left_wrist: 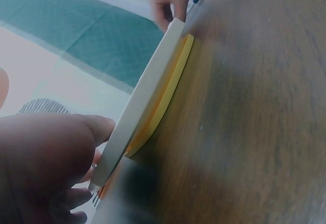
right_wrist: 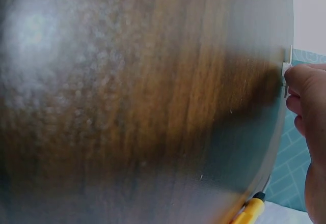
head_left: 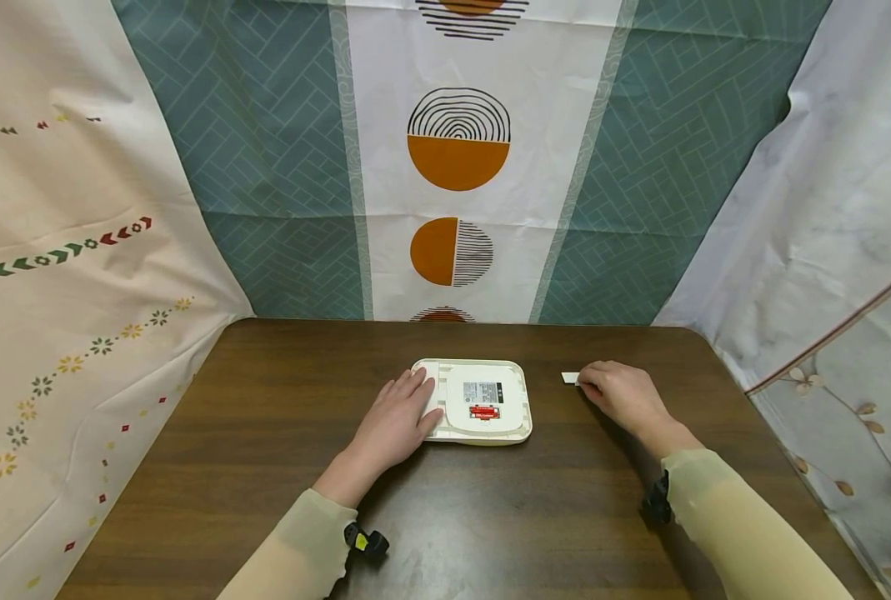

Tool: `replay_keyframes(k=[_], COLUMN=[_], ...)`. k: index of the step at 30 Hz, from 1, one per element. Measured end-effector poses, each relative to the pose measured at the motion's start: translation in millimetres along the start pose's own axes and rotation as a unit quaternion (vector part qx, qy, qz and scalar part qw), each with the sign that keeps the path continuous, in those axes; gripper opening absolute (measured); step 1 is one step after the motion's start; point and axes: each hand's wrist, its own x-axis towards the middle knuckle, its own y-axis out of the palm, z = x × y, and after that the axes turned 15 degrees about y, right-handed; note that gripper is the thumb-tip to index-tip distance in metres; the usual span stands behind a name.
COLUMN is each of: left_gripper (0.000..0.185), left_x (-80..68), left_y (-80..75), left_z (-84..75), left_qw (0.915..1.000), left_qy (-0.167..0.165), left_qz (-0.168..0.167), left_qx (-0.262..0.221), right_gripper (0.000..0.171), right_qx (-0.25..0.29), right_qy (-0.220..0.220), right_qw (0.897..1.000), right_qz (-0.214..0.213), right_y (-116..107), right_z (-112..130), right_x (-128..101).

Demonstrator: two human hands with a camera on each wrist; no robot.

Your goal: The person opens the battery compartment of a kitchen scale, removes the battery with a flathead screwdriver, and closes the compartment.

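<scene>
A flat white device (head_left: 456,433) with rounded corners lies on the brown table. A printed label (head_left: 483,392) and a red battery (head_left: 484,412) in a small recess show on its upturned face. The left wrist view shows a yellow layer (left_wrist: 175,76) below its white rim. My left hand (head_left: 396,417) rests over the device's left end with its fingers extended. Off to the right of the device, my right hand (head_left: 625,396) pinches a small flat white piece (head_left: 569,377) low over the tabletop. The fingers hide part of that piece.
A tool with a yellow handle (right_wrist: 248,213) and black collar lies on the table near my right hand; it is hidden in the head view. A patterned curtain (head_left: 287,167) hangs at the table's back edge, with light cloths (head_left: 77,275) at the sides.
</scene>
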Motion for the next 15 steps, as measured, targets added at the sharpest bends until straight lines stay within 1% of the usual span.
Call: replay_keyframes(k=[4,15], left_gripper=[0.062,0.062], left_x=[0.0,-0.6], left_y=[0.1,1.3], left_z=[-0.1,1.0], left_qw=[1.0000,1.0000], left_qy=[-0.002,0.003], left_qz=[0.000,-0.006], left_qx=[-0.001,0.001], right_gripper=[0.019,0.021], right_qx=[0.004,0.012], right_qy=[-0.003,0.008], right_qw=[1.000,1.000], right_qz=[-0.006,-0.005], right_y=[0.7,-1.1], right_z=[0.3,1.1], right_x=[-0.2,-2.5])
